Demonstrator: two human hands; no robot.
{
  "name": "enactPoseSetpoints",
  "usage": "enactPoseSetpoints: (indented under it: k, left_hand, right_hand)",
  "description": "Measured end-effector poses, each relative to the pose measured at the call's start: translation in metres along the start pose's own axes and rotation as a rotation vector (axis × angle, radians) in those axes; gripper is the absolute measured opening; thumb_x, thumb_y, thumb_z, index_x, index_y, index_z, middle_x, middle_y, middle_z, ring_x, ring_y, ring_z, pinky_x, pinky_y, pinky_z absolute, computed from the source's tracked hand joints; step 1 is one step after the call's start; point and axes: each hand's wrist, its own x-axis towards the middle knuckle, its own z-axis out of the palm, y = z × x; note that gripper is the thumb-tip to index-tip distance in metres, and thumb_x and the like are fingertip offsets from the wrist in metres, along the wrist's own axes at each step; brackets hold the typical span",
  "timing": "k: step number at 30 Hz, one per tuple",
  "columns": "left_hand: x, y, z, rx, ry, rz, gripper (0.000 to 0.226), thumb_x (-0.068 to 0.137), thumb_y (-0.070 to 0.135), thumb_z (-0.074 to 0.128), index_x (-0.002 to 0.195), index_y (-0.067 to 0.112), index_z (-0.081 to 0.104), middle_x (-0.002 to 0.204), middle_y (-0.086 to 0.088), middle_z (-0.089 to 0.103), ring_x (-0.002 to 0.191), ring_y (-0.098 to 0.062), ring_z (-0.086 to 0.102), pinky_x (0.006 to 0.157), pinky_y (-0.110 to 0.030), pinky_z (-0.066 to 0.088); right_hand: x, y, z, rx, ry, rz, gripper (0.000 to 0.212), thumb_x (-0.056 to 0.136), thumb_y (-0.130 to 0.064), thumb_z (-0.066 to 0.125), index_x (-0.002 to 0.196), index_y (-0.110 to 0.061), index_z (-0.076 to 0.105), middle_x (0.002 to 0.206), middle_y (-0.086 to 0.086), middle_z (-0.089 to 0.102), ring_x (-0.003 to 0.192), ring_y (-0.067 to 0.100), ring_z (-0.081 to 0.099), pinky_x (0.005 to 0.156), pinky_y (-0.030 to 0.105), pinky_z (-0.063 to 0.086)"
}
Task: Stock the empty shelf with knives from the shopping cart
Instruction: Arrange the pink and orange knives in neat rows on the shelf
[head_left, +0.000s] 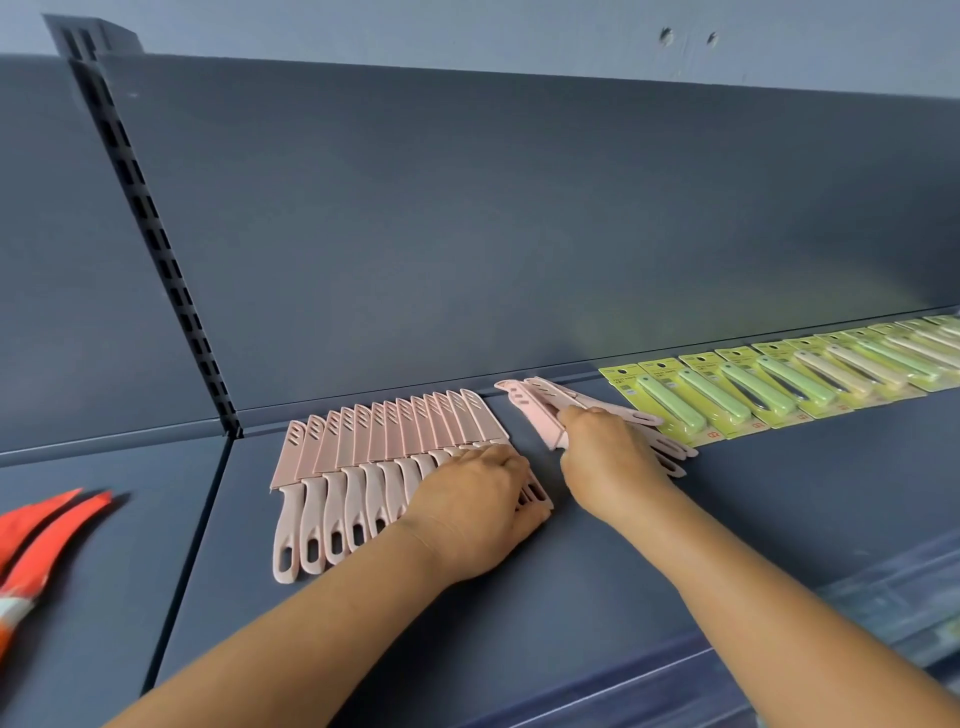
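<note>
Pink knives (395, 467) lay fanned on the grey shelf (597, 545) under the flat left hand (478, 514); the right hand (608, 462) gripped a loose bunch (535, 410). Green carded knives (779, 379) lined the right, orange packets (41, 530) the left.

Even, soft light; faint shadows under pink knives (363, 457). Wide-angle bowing at edges; blur lower right of them.

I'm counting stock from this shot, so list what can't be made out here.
- Head view: the left hand covers the right end of the pink knife row, so no full count.
- The right hand hides how many loose pink knives it grips.
- The green carded knives run off the right edge; card print too small.
- The red items are cut by the left edge.
- The shopping cart is out of view.
</note>
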Motion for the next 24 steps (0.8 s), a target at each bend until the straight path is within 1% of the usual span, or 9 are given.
enactPoseSetpoints:
  k: [3, 6, 8, 10, 12, 14, 18, 22, 24]
  left_hand:
    - [0.001, -0.001, 0.002, -0.007, 0.0, -0.001, 0.045, 0.095, 0.051, 0.039, 0.123, 0.017, 0.051, 0.13, 0.001, 0.05, 0.121, -0.021, 0.045, 0.099, -0.029, 0.033]
    - [0.002, -0.002, 0.005, -0.02, 0.0, 0.004, 0.049, 0.095, 0.051, 0.039, 0.128, 0.017, 0.05, 0.132, 0.0, 0.048, 0.122, -0.022, 0.045, 0.102, -0.03, 0.033]
    - [0.002, -0.003, 0.006, -0.03, -0.004, 0.002, 0.051, 0.095, 0.051, 0.04, 0.133, 0.018, 0.047, 0.135, 0.001, 0.046, 0.124, -0.022, 0.043, 0.104, -0.031, 0.033]
    - [0.003, -0.003, 0.007, -0.031, -0.006, -0.001, 0.052, 0.095, 0.051, 0.04, 0.134, 0.018, 0.045, 0.137, 0.0, 0.045, 0.125, -0.022, 0.042, 0.105, -0.031, 0.032]
    - [0.003, -0.003, 0.006, -0.029, -0.011, -0.005, 0.052, 0.095, 0.051, 0.04, 0.133, 0.016, 0.045, 0.137, -0.001, 0.045, 0.125, -0.022, 0.042, 0.106, -0.03, 0.03]
    - [0.003, -0.002, 0.005, -0.026, -0.015, -0.008, 0.052, 0.096, 0.05, 0.04, 0.133, 0.015, 0.044, 0.137, -0.002, 0.045, 0.126, -0.022, 0.042, 0.106, -0.03, 0.029]
    - [0.002, -0.002, 0.006, -0.028, -0.008, -0.005, 0.052, 0.096, 0.05, 0.039, 0.135, 0.015, 0.042, 0.139, -0.002, 0.043, 0.126, -0.022, 0.041, 0.106, -0.029, 0.027]
    - [0.001, -0.003, 0.007, -0.045, 0.007, 0.02, 0.055, 0.096, 0.049, 0.039, 0.142, 0.019, 0.036, 0.144, 0.001, 0.037, 0.131, -0.021, 0.036, 0.109, -0.028, 0.025]
    - [0.002, -0.003, 0.007, -0.04, 0.012, 0.046, 0.055, 0.097, 0.046, 0.039, 0.145, 0.02, 0.032, 0.15, 0.001, 0.031, 0.135, -0.02, 0.031, 0.112, -0.028, 0.021]
  right_hand:
    - [0.007, -0.006, 0.001, 0.327, -0.009, 0.051, 0.036, 0.088, -0.004, 0.049, 0.12, -0.018, 0.059, 0.117, 0.007, 0.065, 0.105, 0.029, 0.058, 0.083, 0.031, 0.049]
    - [0.017, -0.015, 0.004, 0.574, -0.052, 0.077, 0.031, 0.083, 0.001, 0.05, 0.106, -0.009, 0.067, 0.108, 0.011, 0.069, 0.103, 0.03, 0.061, 0.088, 0.037, 0.051]
    - [0.022, -0.02, 0.005, 0.659, -0.091, 0.102, 0.035, 0.083, 0.004, 0.048, 0.109, -0.007, 0.067, 0.112, 0.011, 0.068, 0.107, 0.029, 0.061, 0.093, 0.038, 0.049]
    - [0.026, -0.023, 0.006, 0.641, -0.11, 0.096, 0.034, 0.082, 0.006, 0.045, 0.109, 0.003, 0.065, 0.115, 0.018, 0.066, 0.111, 0.034, 0.058, 0.094, 0.041, 0.048]
    - [0.027, -0.024, 0.009, 0.608, -0.11, 0.099, 0.034, 0.082, 0.006, 0.044, 0.11, 0.007, 0.063, 0.115, 0.024, 0.064, 0.112, 0.038, 0.056, 0.093, 0.044, 0.048]
    - [0.028, -0.024, 0.012, 0.579, -0.103, 0.101, 0.033, 0.082, 0.005, 0.044, 0.109, 0.006, 0.063, 0.114, 0.024, 0.064, 0.111, 0.038, 0.057, 0.091, 0.044, 0.049]
    - [0.029, -0.024, 0.015, 0.507, -0.107, 0.117, 0.03, 0.083, 0.0, 0.049, 0.106, -0.003, 0.068, 0.109, 0.017, 0.068, 0.106, 0.034, 0.061, 0.088, 0.039, 0.053]
    - [0.027, -0.019, 0.013, 0.493, -0.124, 0.104, 0.027, 0.088, -0.003, 0.049, 0.106, -0.004, 0.068, 0.111, 0.017, 0.067, 0.107, 0.032, 0.06, 0.088, 0.037, 0.052]
    - [0.025, -0.016, 0.012, 0.525, -0.138, 0.103, 0.027, 0.089, -0.001, 0.047, 0.108, 0.0, 0.066, 0.113, 0.02, 0.066, 0.109, 0.034, 0.06, 0.09, 0.041, 0.051]
